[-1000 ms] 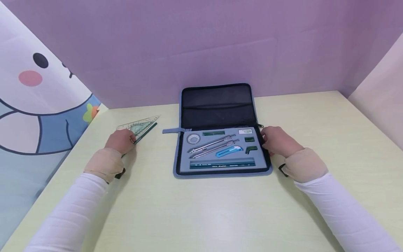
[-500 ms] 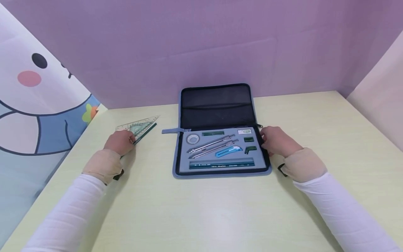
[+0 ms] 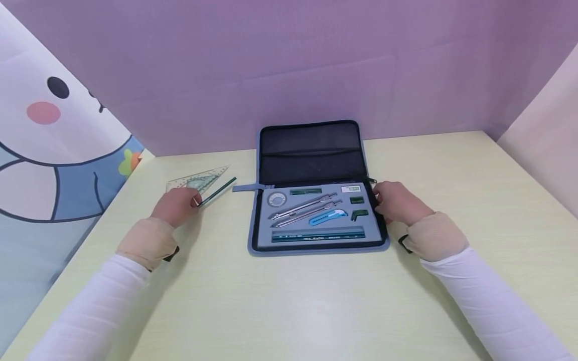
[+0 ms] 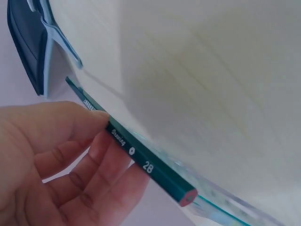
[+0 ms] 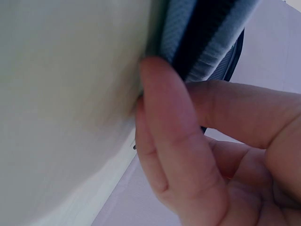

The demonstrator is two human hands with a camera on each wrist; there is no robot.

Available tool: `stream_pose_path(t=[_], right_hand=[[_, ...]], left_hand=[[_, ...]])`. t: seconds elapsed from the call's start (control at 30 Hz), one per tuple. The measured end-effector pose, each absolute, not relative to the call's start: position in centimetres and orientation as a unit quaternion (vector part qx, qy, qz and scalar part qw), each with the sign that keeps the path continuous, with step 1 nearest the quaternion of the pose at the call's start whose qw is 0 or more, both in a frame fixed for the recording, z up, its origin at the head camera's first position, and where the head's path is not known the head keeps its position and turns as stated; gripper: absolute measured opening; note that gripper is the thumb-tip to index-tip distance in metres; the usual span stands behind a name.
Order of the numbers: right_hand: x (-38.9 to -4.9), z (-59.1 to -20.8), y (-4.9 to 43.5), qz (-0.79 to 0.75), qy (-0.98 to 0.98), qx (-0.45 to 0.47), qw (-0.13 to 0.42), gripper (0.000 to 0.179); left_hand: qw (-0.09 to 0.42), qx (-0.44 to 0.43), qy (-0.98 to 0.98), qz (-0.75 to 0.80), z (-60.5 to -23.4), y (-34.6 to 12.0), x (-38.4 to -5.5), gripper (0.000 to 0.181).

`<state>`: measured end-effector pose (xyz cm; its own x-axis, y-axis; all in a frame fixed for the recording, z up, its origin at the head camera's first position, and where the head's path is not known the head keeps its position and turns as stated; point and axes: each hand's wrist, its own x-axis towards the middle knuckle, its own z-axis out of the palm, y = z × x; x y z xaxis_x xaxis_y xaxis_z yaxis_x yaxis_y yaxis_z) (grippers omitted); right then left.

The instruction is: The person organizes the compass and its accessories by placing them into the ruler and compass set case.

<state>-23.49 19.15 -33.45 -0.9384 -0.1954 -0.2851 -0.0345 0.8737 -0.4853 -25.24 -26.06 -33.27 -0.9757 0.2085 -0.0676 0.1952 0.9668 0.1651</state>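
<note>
My left hand (image 3: 175, 206) pinches a dark green pencil (image 4: 149, 165) between thumb and fingers. The left wrist view shows its "2B" lettering and its reddish end. Beneath and behind that hand lies a clear set square (image 3: 217, 173) with greenish markings, partly covered by the hand. An unzipped drawing-set case (image 3: 311, 168) lies open at mid-table, its dark lid raised at the back. My right hand (image 3: 402, 203) grips the case's right edge; in the right wrist view its thumb and fingers (image 5: 164, 103) are on either side of the rim.
The case's grey tray (image 3: 298, 208) holds a pair of metal compasses (image 3: 302, 205), a blue cutter (image 3: 328, 216), a white eraser (image 3: 351, 189), a round white piece (image 3: 277, 199) and green pencils (image 3: 318, 234). A strap (image 3: 246, 187) sticks out left. A purple wall (image 3: 289, 75) stands behind.
My left hand has shifted slightly right with the pencil, which has come away from the set square's edge. The right hand has stayed at the case's edge.
</note>
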Motion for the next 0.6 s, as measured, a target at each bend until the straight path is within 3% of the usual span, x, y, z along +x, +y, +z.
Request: stream_pose_path(t=[0.6], right_hand=[[-23.5,-33.4,19.2,-0.247,0.953,-0.057,0.165,0.039]], left_hand=[[-0.042,0.234,0.968,0.076,-32.6,-21.3,-23.6,0.014]])
